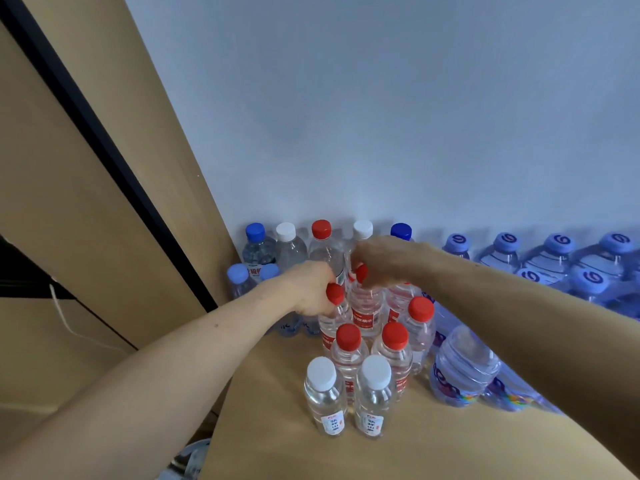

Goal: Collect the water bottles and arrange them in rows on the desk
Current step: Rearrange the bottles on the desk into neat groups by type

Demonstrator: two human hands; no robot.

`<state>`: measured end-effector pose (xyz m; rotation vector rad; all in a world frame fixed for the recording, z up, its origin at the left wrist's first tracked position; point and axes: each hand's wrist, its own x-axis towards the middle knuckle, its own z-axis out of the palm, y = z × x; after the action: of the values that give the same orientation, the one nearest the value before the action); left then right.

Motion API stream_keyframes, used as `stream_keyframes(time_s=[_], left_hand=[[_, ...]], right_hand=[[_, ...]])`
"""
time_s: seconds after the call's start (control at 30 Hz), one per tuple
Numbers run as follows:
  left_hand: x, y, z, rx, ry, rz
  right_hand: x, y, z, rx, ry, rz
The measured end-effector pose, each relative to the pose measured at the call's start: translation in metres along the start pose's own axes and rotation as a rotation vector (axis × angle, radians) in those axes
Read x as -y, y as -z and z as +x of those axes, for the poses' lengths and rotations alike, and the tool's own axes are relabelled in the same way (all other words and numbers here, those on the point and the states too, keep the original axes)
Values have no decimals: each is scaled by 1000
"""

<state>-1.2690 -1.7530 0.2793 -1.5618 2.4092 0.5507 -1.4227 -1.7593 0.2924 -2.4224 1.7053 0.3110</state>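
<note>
Tan wood bench (433,448) carries upright water bottles packed in rows toward the far wall (381,116). Lilac-capped bottles (561,258) fill the right side, and red-capped ones run down the middle. The left hand (311,289) curls its fingers round the neck of the nearer red bottle (330,323), whose long axis is vertical. The right hand (388,261), just beside it and slightly farther, grasps the cap of the farther red bottle (367,306). These two bottles touch, so squaring the row likely needs only small nudges.

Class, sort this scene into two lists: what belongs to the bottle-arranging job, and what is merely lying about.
Job: left hand, right hand, each gripping a red-capped bottle; white-capped bottles; blue-capped bottles; desk.
Lying about: white cable; wooden panel.
</note>
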Motion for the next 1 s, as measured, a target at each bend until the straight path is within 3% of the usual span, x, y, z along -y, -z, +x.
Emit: stream_keyframes(time_s=[0.33, 0.57, 0.7, 0.77, 0.83, 0.9, 1.0], left_hand=[[-15, 2, 26, -209, 103, -35], [-19, 6, 34, -162, 114, 82], [-24, 12, 29, -121, 117, 135], [-27, 22, 25, -135, 96, 172], [-30, 33, 22, -252, 76, 263], [-38, 36, 20, -354, 5, 256], [-54, 22, 22, -328, -168, 269]], right_hand=[[-13, -2, 0, -25, 4, -80], [-18, -11, -8, -125, 32, -58], [-22, -2, -17, -97, 30, 77], [-34, 11, -25, -122, -7, 119], [-46, 21, -33, -148, -78, 59], [-49, 20, -37, -86, -165, -56], [-44, 4, -33, 36, -215, -90]])
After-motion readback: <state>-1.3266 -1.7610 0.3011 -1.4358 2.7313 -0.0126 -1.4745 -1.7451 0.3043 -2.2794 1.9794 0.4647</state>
